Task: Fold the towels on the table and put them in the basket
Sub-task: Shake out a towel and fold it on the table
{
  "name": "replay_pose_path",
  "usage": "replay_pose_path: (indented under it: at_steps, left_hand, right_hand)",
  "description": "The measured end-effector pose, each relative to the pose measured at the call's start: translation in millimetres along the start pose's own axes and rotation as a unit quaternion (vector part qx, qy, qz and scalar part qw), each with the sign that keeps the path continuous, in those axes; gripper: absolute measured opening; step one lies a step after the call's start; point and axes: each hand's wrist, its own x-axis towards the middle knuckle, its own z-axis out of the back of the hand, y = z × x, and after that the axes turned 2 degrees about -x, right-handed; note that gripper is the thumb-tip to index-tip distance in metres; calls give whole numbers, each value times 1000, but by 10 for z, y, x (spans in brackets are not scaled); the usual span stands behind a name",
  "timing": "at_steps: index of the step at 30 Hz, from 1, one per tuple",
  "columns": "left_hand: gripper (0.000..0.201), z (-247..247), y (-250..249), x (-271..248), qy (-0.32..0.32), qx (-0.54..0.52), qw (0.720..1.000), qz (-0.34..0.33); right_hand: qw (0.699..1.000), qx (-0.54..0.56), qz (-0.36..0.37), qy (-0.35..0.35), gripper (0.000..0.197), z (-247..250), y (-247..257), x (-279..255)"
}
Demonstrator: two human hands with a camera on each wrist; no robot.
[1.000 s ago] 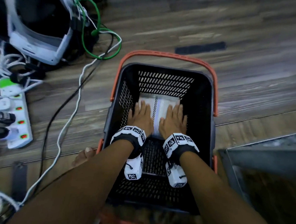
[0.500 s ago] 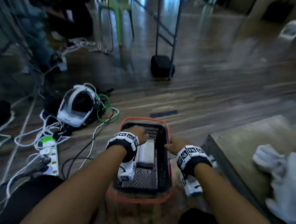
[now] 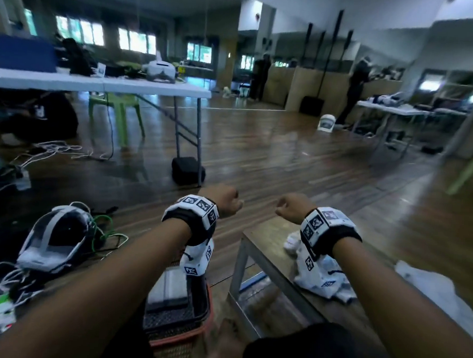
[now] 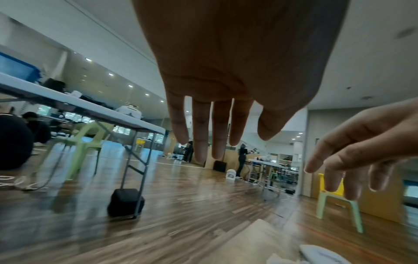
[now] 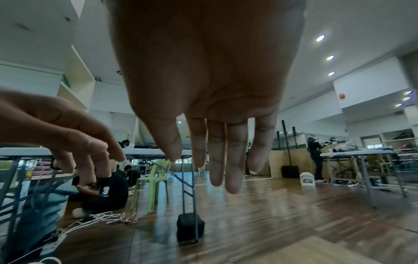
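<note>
**A:** What are the hands doing?

**B:** The left hand (image 3: 225,200) and the right hand (image 3: 291,208) hang in the air. The fingers (image 4: 204,132) are loose and straight. They hold nothing.

**A:** Where are the towels?

**B:** One folded white towel (image 3: 169,288) lies flat in the black plastic basket with the orange rim (image 3: 178,338), near and left, so more can stack on it. The crumpled white towels (image 3: 428,287) wait on the low wooden table (image 3: 270,236), right. I think those get folded next.

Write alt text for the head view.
Both arms reach forward, left hand and right hand empty above the floor. A folded towel lies in the basket below; unfolded towels wait on the low table at right.
</note>
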Motion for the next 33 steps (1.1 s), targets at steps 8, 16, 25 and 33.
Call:
replay_pose_path:
  at_steps: [8,16,25,33]
  left_hand:
    - [38,-38,-721,4,11,0,995,-101]
    - [40,-348,-1093,53,34,-25,985,-166]
    - [38,-1005,-1303,328,92,-73,974,-195]
    - [30,-1826,-1351,451,112,-90,956,-257]
  right_hand:
    - [996,25,-85,-24,34,191,-557,-818]
    - [985,60,-158,-28,28,73,-1095,-1211]
    - [981,75,-181,-4,26,-330,-1526,-1145]
    - [988,95,-121,20,32,-1110,-1686,-858]
